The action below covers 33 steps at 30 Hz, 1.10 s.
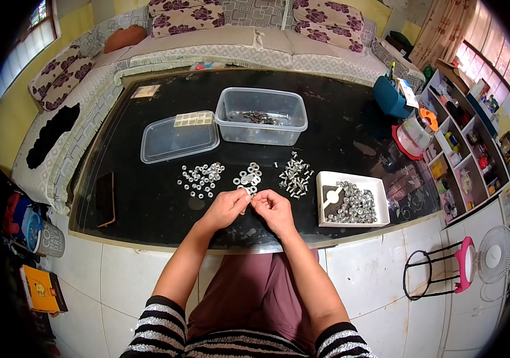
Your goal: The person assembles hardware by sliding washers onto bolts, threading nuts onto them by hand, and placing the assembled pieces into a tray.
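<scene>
My left hand (227,207) and my right hand (273,211) meet at the table's front edge, fingertips nearly touching. Both are closed in a pinch around something small that the fingers mostly hide. Just beyond them lies a loose pile of flat metal washers (249,176). Left of these are scattered metal nuts (202,174), and to the right is a heap of short bolts (296,177). Farther right, a white open box (322,218) holds many small metal pieces of hardware (356,206) and a pale round-ended piece (332,196).
At the back of the black table (147,203) stands a clear plastic tub (261,133) with dark hardware inside. Its lid (177,140) lies to the left, under a small divided tray (194,119). A phone (106,198) rests near the left edge; a teal container (392,97) stands at right.
</scene>
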Motion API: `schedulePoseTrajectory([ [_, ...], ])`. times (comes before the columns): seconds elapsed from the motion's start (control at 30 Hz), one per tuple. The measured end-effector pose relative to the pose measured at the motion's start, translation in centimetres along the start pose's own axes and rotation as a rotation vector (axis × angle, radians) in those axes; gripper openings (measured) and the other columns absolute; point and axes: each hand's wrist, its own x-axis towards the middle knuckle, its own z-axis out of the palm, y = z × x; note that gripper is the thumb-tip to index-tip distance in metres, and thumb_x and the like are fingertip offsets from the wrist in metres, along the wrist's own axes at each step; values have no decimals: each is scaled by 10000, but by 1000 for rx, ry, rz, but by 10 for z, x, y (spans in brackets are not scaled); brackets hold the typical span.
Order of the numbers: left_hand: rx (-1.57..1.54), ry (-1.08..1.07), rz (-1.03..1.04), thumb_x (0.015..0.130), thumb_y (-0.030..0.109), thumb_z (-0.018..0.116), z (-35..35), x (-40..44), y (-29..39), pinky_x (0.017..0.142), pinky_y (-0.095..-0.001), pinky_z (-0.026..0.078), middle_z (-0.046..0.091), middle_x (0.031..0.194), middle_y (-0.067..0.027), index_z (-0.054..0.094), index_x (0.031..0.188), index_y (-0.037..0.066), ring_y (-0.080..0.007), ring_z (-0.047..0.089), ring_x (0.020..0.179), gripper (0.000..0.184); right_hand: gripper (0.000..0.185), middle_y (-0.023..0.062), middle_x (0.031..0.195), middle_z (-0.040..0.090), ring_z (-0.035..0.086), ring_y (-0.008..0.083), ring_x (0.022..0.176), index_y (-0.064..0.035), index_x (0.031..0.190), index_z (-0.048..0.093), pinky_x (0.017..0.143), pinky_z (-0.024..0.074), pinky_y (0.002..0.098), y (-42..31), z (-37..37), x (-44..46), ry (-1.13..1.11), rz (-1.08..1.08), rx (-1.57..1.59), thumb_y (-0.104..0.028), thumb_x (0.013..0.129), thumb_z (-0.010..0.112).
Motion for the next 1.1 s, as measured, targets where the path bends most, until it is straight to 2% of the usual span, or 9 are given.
schedulePoseTrajectory([
  [0.13,12,0,23,839,190,499,1,0,1,504,-259,398,504,582,-36,470,799,30,-109,500,529,167,49,-19,690,563,479,13,611,-8,786,580,569,415,160,5,0,1,22,-20,40,-36,752,603],
  [0.23,-112,58,-28,842,197,492,1,-3,13,507,-259,399,501,581,-36,474,799,30,-115,495,524,173,46,-20,687,561,478,13,608,-8,785,579,568,414,160,6,-1,2,27,-9,82,-34,753,601],
  [0.33,-27,36,9,842,192,494,-1,-3,16,509,-255,401,500,583,-35,474,796,27,-113,493,527,173,48,-22,693,559,478,13,616,-6,791,578,576,414,159,6,-1,2,18,-2,29,-28,753,597],
  [0.43,-23,12,-53,836,176,504,-1,-1,13,509,-248,398,497,581,-29,474,796,24,-103,488,532,160,52,-22,696,559,477,13,620,-5,795,579,579,414,159,1,0,0,6,5,10,-28,752,597],
  [0.53,-8,1,34,832,165,510,0,0,4,506,-242,394,498,582,-25,475,797,23,-97,489,537,150,59,-21,698,561,480,13,620,-5,794,580,578,416,160,3,0,1,23,-20,28,-38,751,602],
  [0.6,-91,63,-55,834,167,507,1,-2,13,507,-248,396,505,585,-27,479,801,24,-100,491,534,150,60,-21,698,562,481,14,618,-5,795,581,577,417,161,3,-1,1,25,-14,42,-41,751,603],
  [0.7,-6,30,22,834,164,508,-2,-3,17,511,-255,403,513,588,-31,478,802,21,-100,497,537,150,63,-20,696,563,482,14,615,-6,795,582,575,418,163,5,-1,2,28,-5,61,-45,751,605],
  [0.93,12,23,-29,846,179,485,0,-1,12,502,-262,398,509,574,-43,485,800,21,-124,491,516,165,68,-18,684,562,483,16,605,-5,787,580,572,420,164,0,0,0,14,3,-5,-51,748,614],
  [1.1,10,10,25,849,186,481,0,1,0,511,-253,403,510,576,-50,475,795,22,-128,504,527,173,64,-17,692,564,485,17,610,-4,788,579,576,421,164,2,0,0,14,-12,21,-42,747,610],
])
